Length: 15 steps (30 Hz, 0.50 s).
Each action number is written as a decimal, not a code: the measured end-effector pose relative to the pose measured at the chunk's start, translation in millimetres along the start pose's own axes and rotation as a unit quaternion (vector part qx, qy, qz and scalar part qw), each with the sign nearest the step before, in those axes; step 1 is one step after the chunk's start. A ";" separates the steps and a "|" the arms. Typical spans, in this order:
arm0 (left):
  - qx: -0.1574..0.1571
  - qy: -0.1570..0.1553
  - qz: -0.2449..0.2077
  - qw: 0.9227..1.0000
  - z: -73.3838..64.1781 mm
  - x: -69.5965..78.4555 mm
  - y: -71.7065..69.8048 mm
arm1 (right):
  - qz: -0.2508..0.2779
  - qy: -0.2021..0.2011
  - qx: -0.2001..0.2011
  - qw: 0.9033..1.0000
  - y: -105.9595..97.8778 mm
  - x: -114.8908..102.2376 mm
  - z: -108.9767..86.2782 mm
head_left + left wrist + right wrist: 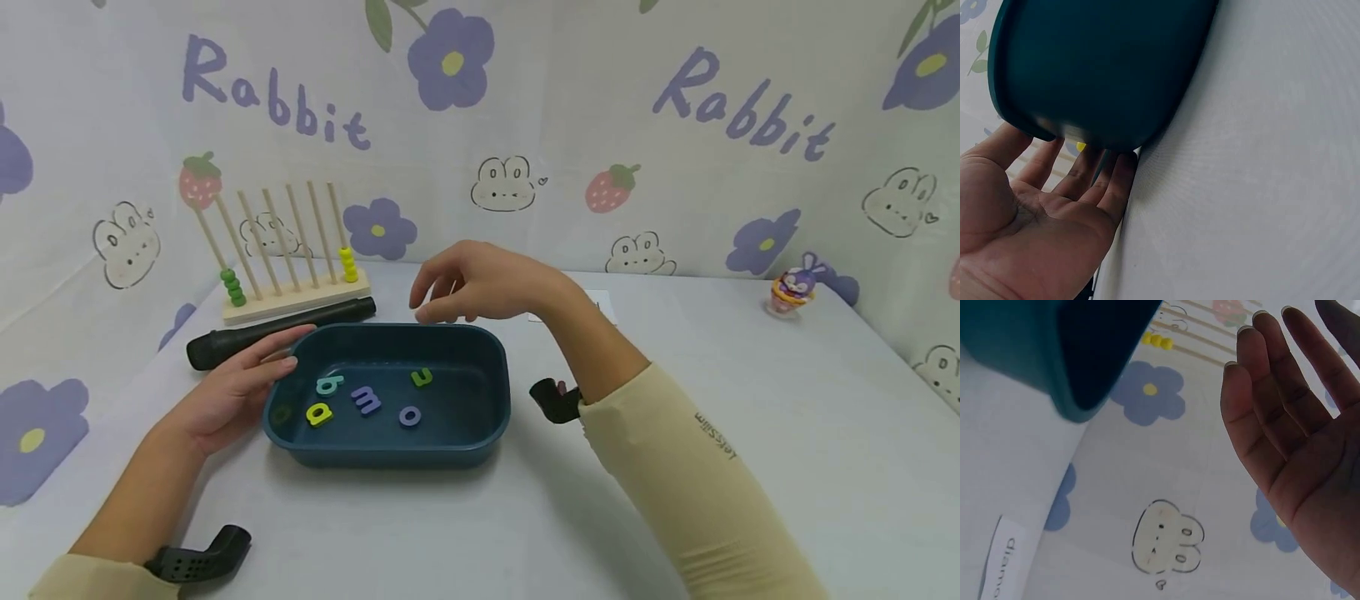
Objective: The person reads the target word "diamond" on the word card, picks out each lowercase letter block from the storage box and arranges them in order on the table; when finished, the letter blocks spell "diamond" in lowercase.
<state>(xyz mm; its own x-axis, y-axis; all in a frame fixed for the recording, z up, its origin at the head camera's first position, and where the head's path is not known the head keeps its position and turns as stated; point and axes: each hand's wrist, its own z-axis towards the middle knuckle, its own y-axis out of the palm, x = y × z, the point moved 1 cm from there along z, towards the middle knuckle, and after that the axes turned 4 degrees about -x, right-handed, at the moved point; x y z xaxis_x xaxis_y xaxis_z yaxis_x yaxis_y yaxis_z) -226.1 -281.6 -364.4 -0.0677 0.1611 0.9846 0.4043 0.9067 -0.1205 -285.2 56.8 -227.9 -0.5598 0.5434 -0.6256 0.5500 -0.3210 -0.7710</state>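
Observation:
A dark blue-green plastic bin (390,457) stands before me with several foam letters on its floor. They are a teal letter (327,386), a yellow "a" (319,415), a purple "m" (366,401), a purple "o" (410,417) and a green "u"-shaped letter (422,377). My left hand (232,396) touches the bin's left end, its thumb at the rim and fairly straight fingers along the outside; some fingertips are hidden in the left wrist view. Above the bin's back rim hovers my right hand (483,282), fingers loosely bent, holding nothing.
A black microphone (281,333) lies behind the bin's left side. Beyond it stands a wooden bead rack (296,302) with green and yellow beads. A white card (1002,562) with partly visible print lies behind my right wrist. A purple rabbit figurine (792,287) stands far right.

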 end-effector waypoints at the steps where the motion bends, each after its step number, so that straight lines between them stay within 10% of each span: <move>1: 0.001 0.000 0.000 1.000 -0.3 0.1 0.2 | -0.002 -0.005 -0.006 1.000 0.5 -1.8 3.5; 15: 0.002 -0.003 -0.002 1.000 -0.4 -1.0 -1.1 | -0.030 -0.016 -0.054 0.998 15.0 -19.8 49.1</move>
<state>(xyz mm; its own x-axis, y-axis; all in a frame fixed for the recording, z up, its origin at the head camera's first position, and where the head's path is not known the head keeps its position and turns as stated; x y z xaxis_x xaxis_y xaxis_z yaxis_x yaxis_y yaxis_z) -226.2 -282.9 -365.2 -0.0752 0.1606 0.9842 0.4000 0.9089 -0.1177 -296.3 3.1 -232.9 -0.6127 0.5328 -0.5837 0.5777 -0.2020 -0.7908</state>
